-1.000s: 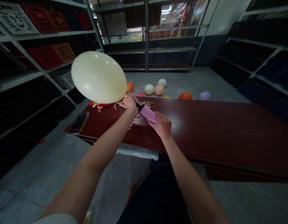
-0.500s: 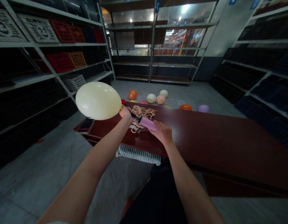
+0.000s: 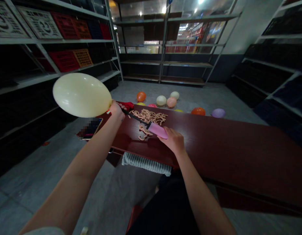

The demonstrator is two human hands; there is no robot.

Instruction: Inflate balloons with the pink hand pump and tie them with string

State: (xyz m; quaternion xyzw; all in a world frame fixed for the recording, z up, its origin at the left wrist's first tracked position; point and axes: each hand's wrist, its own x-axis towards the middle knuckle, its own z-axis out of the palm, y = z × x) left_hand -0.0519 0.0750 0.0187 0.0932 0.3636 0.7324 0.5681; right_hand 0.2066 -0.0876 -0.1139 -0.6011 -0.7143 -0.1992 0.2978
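Observation:
My left hand [image 3: 117, 110] is closed around the neck of a large, inflated pale yellow balloon [image 3: 82, 94], over the far left part of the table. A balloon pump [image 3: 157, 130] with a pink barrel is gripped at its near end by my right hand [image 3: 174, 140]. From the barrel a thin black rod [image 3: 135, 116] runs up to my left hand, whose fingers hide where pump and balloon meet. Beneath the pump, a pile of long, uninflated beige balloons [image 3: 151, 116] lies on the table, with several loose ones nearer me. Something red [image 3: 127, 105] lies just beyond my left fingers.
The dark red table [image 3: 226, 147] stretches to the right. A phone [image 3: 93, 127] lies at its left corner, and a grey ribbed cloth [image 3: 146, 163] hangs at the front edge. Several inflated balloons [image 3: 171, 102] rest on the floor behind. Shelves with crates [image 3: 64, 60] stand at the left.
My left hand and the balloon have moved left and away from the pink barrel, so more of the black rod shows. The balloon looks larger. My right hand keeps its grip.

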